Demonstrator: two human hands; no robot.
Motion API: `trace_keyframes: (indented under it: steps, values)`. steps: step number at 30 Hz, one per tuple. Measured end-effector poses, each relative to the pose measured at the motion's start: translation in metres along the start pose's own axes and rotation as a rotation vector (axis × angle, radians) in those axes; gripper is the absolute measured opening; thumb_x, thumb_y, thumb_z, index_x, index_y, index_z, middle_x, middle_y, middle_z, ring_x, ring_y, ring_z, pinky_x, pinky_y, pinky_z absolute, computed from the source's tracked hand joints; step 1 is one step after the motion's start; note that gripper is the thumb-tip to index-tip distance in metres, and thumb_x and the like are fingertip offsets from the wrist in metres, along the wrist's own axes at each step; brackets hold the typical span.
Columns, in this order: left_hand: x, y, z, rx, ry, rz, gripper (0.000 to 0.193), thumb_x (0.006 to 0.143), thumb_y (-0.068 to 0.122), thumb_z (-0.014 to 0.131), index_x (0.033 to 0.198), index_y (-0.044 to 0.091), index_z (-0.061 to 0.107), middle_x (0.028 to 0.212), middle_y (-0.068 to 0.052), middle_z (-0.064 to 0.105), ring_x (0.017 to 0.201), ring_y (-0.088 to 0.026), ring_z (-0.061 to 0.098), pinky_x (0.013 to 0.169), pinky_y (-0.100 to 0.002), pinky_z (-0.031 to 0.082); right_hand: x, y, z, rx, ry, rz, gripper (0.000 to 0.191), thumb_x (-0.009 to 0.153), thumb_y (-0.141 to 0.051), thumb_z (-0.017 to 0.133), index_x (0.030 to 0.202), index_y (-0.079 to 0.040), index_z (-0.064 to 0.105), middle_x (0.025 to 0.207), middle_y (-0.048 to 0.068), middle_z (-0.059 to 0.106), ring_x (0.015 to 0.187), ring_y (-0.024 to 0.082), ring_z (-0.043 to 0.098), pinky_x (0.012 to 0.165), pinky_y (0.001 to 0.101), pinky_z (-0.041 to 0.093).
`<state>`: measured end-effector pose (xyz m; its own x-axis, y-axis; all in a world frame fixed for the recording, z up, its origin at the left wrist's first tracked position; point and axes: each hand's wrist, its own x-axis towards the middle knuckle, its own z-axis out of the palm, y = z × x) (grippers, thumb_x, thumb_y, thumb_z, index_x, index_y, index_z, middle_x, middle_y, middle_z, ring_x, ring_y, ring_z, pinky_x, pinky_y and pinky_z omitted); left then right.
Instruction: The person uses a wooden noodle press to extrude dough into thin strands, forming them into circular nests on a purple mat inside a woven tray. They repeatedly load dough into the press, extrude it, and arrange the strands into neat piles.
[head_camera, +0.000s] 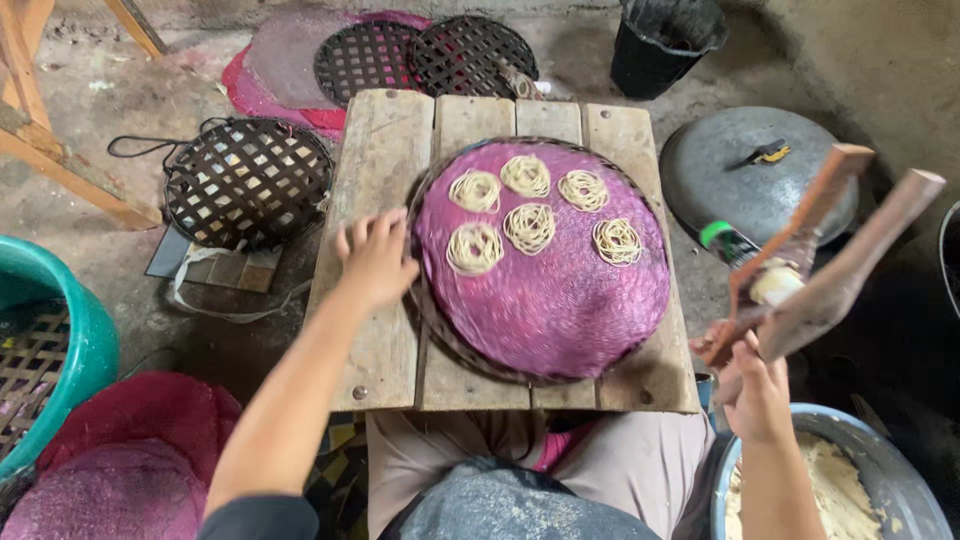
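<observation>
A round woven tray covered with purple mesh (560, 310) lies on a wooden board (380, 340) over my lap. Several small coils of pale noodle (529, 227) sit on its far half. My left hand (375, 258) rests on the tray's left rim, fingers spread. My right hand (757, 393) is off to the right, gripping a wooden two-handled press (815, 265) with pale dough showing between its arms.
A metal bowl of pale dough (860, 490) sits at the bottom right. Dark lattice trays (246, 182) lie on the floor to the left and behind the board. A teal tub (80, 340), a black bucket (664, 42), a round metal lid (730, 180) and red mesh mats (120, 450) surround me.
</observation>
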<state>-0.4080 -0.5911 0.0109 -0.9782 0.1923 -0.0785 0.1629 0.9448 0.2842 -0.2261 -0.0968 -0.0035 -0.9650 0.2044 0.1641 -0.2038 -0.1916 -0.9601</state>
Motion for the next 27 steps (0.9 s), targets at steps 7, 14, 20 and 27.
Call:
trace_keyframes:
  steps: [7,14,20,27]
  values:
    - [0.033,0.066,-0.027,-0.950,0.142,0.305,0.083,0.097,0.047,0.062,0.162,0.006,0.029,0.171,-0.011,0.027,0.159,-0.027,0.024,0.126,-0.041,0.017,0.057,-0.013,0.028,-0.311,-0.344,0.377,0.044,0.102,-0.031,0.063,0.123,0.007,0.055,0.103,0.013,0.062,0.094,0.020,0.057,0.080,0.0359,0.048]
    - [-0.019,0.106,-0.035,-2.692,-0.269,0.714,0.075,0.102,0.070,0.043,0.142,0.007,0.053,0.127,-0.013,0.065,0.125,-0.027,0.059,0.122,-0.048,0.036,0.086,-0.072,0.141,-0.387,-0.850,0.933,0.064,0.094,-0.055,0.037,0.120,-0.003,0.064,0.095,0.010,0.073,0.085,0.021,0.068,0.075,0.0380,0.056]
    - [0.008,0.101,-0.028,-2.829,-0.024,0.740,0.049,0.105,0.061,0.046,0.102,0.012,0.055,0.091,-0.001,0.056,0.092,-0.018,0.057,0.104,-0.040,0.044,0.118,-0.104,0.197,-0.960,-0.861,0.768,0.075,0.098,-0.065,0.029,0.099,-0.003,0.071,0.077,0.009,0.065,0.070,0.020,0.062,0.069,0.0375,0.056]
    - [0.025,0.065,-0.010,-2.793,0.003,0.895,0.046,0.101,0.062,0.050,0.098,0.016,0.054,0.087,0.002,0.056,0.086,-0.015,0.057,0.095,-0.035,0.045,0.111,-0.087,0.233,-1.173,-0.829,0.520,0.079,0.095,-0.069,0.032,0.072,0.000,0.062,0.064,0.009,0.060,0.061,0.021,0.060,0.065,0.0389,0.055]
